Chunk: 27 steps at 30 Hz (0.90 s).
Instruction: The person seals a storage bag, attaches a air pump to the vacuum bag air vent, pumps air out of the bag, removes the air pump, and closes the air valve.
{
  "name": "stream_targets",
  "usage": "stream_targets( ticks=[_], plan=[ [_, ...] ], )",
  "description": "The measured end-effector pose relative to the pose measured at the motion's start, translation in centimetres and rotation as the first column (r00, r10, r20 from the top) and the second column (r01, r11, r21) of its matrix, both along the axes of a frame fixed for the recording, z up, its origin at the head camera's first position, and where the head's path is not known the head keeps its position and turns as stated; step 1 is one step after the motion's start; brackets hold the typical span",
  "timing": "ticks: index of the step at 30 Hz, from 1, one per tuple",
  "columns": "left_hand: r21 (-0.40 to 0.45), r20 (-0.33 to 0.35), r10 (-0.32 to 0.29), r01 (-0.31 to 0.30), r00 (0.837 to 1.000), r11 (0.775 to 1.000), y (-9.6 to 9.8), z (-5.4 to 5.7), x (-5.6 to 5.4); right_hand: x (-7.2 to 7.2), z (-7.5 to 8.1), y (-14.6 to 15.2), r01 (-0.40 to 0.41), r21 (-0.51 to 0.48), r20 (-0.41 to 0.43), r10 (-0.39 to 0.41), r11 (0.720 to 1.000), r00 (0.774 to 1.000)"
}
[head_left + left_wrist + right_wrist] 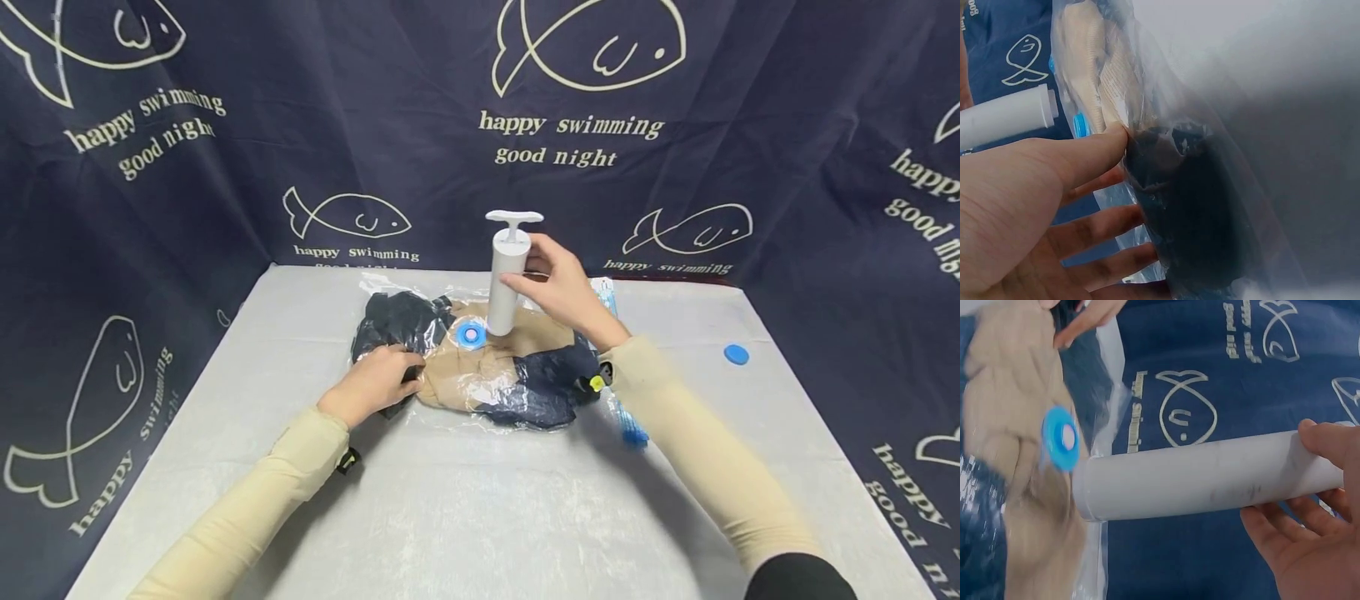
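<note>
A white hand pump [505,287] with a T-shaped handle stands nearly upright over a clear vacuum storage bag [480,417]. My right hand [561,287] grips the pump's barrel between thumb and fingers. The pump's lower end is beside the bag's round blue valve [471,334], which has a pale pink centre. Folded tan and dark clothes [536,333] fill the bag. At the bag's left side my left hand [375,383] rests on the plastic. In the left wrist view the thumb [1107,150] touches the film and the other fingers spread loosely along it.
A blue round cap [737,354] lies on the white table [465,517] to the right. Along the bag's right edge runs a blue strip, with a blue slider [634,437] near its front end. Dark blue fish-print curtains [450,100] hang behind and at both sides.
</note>
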State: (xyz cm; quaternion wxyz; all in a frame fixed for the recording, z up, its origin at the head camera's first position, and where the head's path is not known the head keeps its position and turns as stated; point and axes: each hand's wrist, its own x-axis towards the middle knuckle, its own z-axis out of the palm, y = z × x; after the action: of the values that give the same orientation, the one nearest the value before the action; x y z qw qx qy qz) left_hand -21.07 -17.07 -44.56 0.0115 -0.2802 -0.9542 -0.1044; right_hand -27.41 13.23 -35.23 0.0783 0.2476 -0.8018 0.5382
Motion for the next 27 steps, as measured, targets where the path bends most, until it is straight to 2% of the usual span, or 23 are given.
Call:
stream_targets(
  ticks=[4, 7, 13, 20, 24, 27],
  plan=[
    [0.0, 0.008, -0.004, 0.004, 1.0, 1.0, -0.1, -0.1, 0.4, 0.4, -0.4, -1.6, -0.033, 0.025, 0.022, 0.032, 0.999, 0.999],
    [-0.002, 0.001, 0.0, 0.0, 1.0, 1.0, -0.2, -0.2, 0.4, 0.2, -0.8, -2.4, -0.053, 0.025, 0.028, 0.052, 0.998, 0.998],
    [-0.005, -0.004, 0.005, -0.005, 1.0, 1.0, -0.2, -0.3, 0.4, 0.3, -1.3, -3.4, -0.096, -0.018, 0.059, 0.097, 0.995, 0.994],
    [-0.001, -0.008, 0.002, -0.002, 1.0, 1.0, -0.2, -0.7, 0.1, 0.3, -1.5, -3.9, -0.116, -0.027, 0.063, 0.118, 0.993, 0.991],
    [0.0, -0.004, 0.011, -0.011, 1.0, 1.0, 0.0, -0.6, -0.2, 0.3, -1.5, -4.1, -0.119, -0.01, 0.06, 0.12, 0.993, 0.991],
    [0.003, -0.026, 0.015, -0.015, 1.0, 1.0, 0.0, -0.4, -0.4, 0.1, -1.4, -4.1, -0.122, -0.005, 0.055, 0.122, 0.993, 0.991]
  ],
)
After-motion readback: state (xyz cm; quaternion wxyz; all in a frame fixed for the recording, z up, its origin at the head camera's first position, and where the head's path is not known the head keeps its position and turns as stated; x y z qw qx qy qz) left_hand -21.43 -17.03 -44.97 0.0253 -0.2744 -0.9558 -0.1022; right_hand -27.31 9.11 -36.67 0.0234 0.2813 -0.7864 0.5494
